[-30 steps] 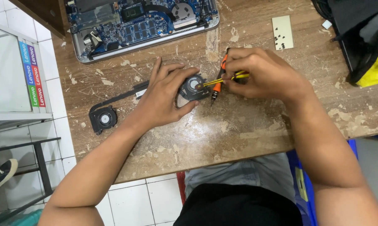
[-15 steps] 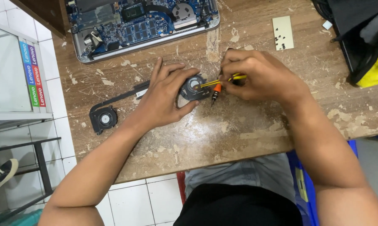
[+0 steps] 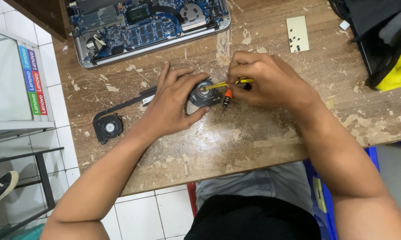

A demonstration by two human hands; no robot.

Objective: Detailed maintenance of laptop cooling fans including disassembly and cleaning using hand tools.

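Sticker strip, vertical with blue, green and red bands, sits on the glass cabinet at left. Left hand lies spread, fingers clamping a round black cooling fan at mid-table. Right hand pinches a yellow screwdriver, tip on the fan. Worn wooden tabletop, flaking; bare room toward the near edge.

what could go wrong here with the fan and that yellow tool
The yellow-handled tool in the right hand could slip off the round black cooling fan that the left hand steadies, and jab a finger. The tiny black screws lie loose on a pale card and might scatter if bumped.
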